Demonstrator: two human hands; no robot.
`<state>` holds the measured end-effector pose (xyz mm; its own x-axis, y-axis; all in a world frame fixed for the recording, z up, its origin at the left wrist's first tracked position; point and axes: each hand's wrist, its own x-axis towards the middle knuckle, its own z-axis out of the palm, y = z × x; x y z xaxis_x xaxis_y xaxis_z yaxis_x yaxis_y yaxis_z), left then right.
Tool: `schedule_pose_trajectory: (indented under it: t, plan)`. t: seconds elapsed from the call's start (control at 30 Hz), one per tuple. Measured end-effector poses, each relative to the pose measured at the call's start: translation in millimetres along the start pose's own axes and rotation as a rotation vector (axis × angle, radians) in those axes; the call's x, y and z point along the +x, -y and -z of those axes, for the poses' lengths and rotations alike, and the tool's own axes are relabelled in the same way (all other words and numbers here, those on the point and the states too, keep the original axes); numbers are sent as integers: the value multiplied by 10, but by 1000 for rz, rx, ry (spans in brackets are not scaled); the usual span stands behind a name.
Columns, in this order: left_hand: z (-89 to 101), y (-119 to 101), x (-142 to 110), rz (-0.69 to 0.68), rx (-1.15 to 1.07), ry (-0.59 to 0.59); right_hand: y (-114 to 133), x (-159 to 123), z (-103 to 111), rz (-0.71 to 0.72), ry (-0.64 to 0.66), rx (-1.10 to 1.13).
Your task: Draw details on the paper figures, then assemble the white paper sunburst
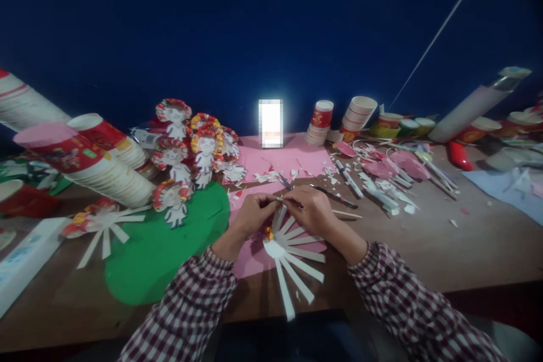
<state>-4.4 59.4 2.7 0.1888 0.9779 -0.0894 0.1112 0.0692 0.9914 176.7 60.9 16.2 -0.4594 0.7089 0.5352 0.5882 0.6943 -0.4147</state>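
Observation:
In front of me is a paper cup cut into strips [275,249], its white strips fanned out round the base. One strip points up and away from me, and both hands pinch its far end. My left hand [253,216] closes on the tip from the left. From the right, my right hand [310,210] grips the same strip with thumb and fingers pressed together. A small red and yellow curl [268,232] sits at the base's left side. Pink paper [250,260] lies under the cut cup.
Left are a green sheet [161,260], paper figures [206,150], a partly curled cup [106,220] and leaning cup stacks [110,172]. A glowing, blurred-out rectangle [270,123] stands behind. Right lie a dark pen-like tool [339,198], markers [350,179], scraps [409,208] and more cups [320,121].

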Motion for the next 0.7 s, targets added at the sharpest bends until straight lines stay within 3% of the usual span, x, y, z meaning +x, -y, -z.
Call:
schedule_pose_trajectory:
  t: [0.3,0.7]
  plan:
    - [-15,-16,-22,112,-88,22,20,-5,-44,5,-20,-39]
    - [-6,48,1,98,-49,-7,59,5,-51,82,-69,-90]
